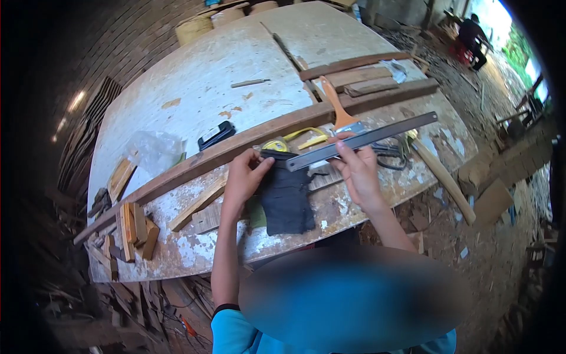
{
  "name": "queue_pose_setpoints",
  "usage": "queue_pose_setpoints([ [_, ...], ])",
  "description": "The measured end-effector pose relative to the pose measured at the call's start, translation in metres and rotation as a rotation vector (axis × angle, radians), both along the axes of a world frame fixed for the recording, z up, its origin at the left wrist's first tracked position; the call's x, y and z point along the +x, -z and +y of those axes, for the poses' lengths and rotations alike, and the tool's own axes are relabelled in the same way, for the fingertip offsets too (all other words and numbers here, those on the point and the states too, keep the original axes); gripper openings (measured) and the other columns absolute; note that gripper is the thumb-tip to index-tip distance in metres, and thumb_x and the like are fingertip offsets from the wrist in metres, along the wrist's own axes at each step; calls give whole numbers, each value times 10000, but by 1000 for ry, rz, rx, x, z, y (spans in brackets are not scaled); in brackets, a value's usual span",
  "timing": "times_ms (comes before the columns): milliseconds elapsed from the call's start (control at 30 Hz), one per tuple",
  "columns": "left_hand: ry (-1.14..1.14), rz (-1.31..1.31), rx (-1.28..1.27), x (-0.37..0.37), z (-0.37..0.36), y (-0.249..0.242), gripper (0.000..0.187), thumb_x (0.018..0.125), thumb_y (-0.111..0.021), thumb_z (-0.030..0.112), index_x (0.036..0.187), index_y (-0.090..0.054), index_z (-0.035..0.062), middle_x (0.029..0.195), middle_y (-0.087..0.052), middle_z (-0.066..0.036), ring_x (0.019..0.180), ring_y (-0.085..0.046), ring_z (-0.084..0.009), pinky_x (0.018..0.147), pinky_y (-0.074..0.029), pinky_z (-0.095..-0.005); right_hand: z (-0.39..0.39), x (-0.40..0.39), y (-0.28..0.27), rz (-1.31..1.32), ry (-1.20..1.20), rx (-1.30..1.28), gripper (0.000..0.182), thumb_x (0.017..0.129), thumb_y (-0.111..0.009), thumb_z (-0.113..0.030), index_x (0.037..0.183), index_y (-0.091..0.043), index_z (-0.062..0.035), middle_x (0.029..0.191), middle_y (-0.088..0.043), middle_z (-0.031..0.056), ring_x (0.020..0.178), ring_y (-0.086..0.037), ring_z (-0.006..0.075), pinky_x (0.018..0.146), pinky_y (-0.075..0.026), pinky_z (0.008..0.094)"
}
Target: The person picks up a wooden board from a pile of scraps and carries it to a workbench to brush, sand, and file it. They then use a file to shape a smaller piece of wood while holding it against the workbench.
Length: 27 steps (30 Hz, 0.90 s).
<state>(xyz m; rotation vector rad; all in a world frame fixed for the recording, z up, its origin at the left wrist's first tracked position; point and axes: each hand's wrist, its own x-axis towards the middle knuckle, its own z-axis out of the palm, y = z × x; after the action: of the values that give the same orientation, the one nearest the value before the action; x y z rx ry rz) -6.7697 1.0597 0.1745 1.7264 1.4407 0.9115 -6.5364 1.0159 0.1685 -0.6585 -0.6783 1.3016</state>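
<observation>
My right hand [358, 174] grips a long flat grey metal bar [377, 135] with a hole near each end. The bar slants up to the right across the bench. My left hand [244, 177] is closed, thumb and fingers pinching the upper edge of a dark, cloth-like sheet [287, 200]. The sheet hangs down toward the bench's near edge, just below the bar's left end. Its material is hard to make out. A yellow tape measure [275, 145] lies just beyond my left hand. Beyond the bar rests a wide paintbrush [337, 106] with an orange handle.
A long wooden beam [194, 168] crosses the paint-spotted bench [177, 106]. Wood offcuts [138, 230], a plastic bag [154, 147] and a black tool [216, 135] lie at left. A wooden handle [445, 177] juts over the right edge. A seated person [471, 41] is far off.
</observation>
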Motion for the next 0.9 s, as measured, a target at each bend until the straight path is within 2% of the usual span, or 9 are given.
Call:
queue_pose_setpoints([
  [133,59,-549,-155,14,-22,-19,137,906,-567,168,957,-562,41,840,-580,20,756,-513,-54,651,-429,-222,-13,-13,13,-17,34,69,192,880,-585,-64,1070,-574,-37,972,-574,17,859,-523,55,765,-431,198],
  [200,66,-720,-251,20,-42,-30,151,931,-506,125,1056,-519,41,925,-572,-2,831,-523,-61,716,-438,-224,-19,-22,14,21,49,93,218,888,-562,-59,1103,-551,-25,1097,-587,77,1077,-524,160,970,-378,304],
  [267,50,-825,-269,27,-60,-42,186,918,-507,129,1089,-497,57,978,-562,-19,870,-536,-83,793,-441,-231,-25,-27,7,170,-47,3,223,891,-575,-107,1098,-548,-29,1103,-591,87,1024,-558,152,898,-441,289],
  [333,-80,-758,-188,13,-63,-32,164,893,-532,186,1022,-527,86,842,-523,12,794,-514,-90,736,-439,-251,-28,-33,3,147,-13,87,210,896,-575,-118,1090,-549,-42,1085,-611,85,971,-566,117,829,-470,258],
  [367,-37,-720,-149,11,-68,-37,234,904,-537,274,1062,-547,102,976,-568,-18,928,-561,-140,829,-461,-320,-29,-36,3,146,-20,98,190,896,-575,-113,1074,-566,-48,1059,-614,62,944,-561,97,814,-468,250],
  [433,-3,-733,-116,-18,-57,-15,307,912,-530,324,1086,-544,71,1002,-586,-22,933,-571,-145,830,-463,-307,-30,-39,0,96,34,165,140,892,-579,-113,1009,-600,-41,1013,-612,32,916,-554,84,806,-452,236],
  [533,-1,-496,11,-1,-60,-26,311,887,-595,234,1097,-508,21,1041,-581,-85,940,-576,-166,840,-472,-304,-33,-35,-8,-97,179,255,129,868,-595,-120,948,-590,-20,896,-614,18,854,-574,81,747,-465,229],
  [767,-168,-628,-61,18,-72,-34,258,853,-605,98,1081,-523,8,1036,-603,-129,933,-604,-204,835,-510,-342,-48,-36,-2,7,196,272,165,871,-619,-128,999,-579,-32,948,-599,34,846,-571,76,749,-467,231],
  [900,0,-637,-6,22,-75,-38,248,863,-564,98,1102,-526,44,1036,-596,-107,953,-590,-204,839,-504,-341,-55,-39,-2,-77,357,351,167,872,-609,-118,997,-569,-16,925,-600,49,856,-574,101,747,-462,243],
])
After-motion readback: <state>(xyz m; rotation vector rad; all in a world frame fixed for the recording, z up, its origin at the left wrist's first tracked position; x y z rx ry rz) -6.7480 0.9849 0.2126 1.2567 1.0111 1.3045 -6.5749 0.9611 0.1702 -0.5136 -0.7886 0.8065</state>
